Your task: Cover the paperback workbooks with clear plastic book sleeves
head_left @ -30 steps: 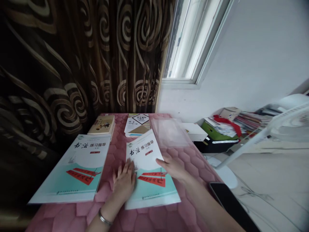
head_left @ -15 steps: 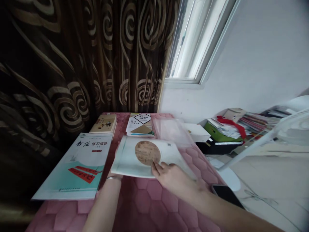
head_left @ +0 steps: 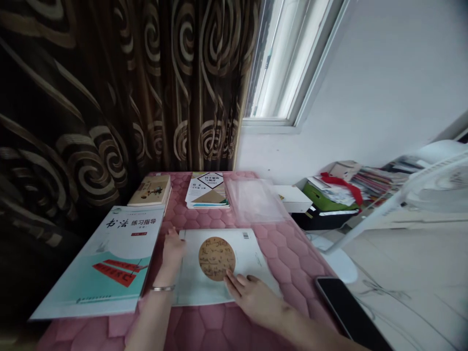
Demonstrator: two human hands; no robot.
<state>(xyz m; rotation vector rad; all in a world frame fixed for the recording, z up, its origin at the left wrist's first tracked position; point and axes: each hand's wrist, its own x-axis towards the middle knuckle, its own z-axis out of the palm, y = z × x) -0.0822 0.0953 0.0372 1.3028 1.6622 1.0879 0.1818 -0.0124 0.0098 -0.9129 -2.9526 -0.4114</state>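
Observation:
A pale blue-white book (head_left: 215,296) with a brown round patch of handwriting on its cover lies flat on the pink padded surface in front of me. My left hand (head_left: 173,251), a bracelet at its wrist, is at the book's left edge; its fingers are slightly blurred but look apart, gripping nothing. Across the lower right of the cover rests my right hand (head_left: 252,295), open, fingertips touching the round patch. To the left is a calligraphy workbook (head_left: 117,253) with red banners on its teal and white cover.
Behind are a tan book stack (head_left: 150,190), several white workbooks (head_left: 207,190) and clear plastic sheets (head_left: 256,200). A black phone (head_left: 347,307) lies at the right edge. Beyond stand a white fan (head_left: 365,226), a white box (head_left: 294,199) and a dark bin of papers (head_left: 325,219).
The book, tilted up earlier with my left hand beneath it, now lies flat. My left hand has come out to its left edge; my right hand stays on the cover.

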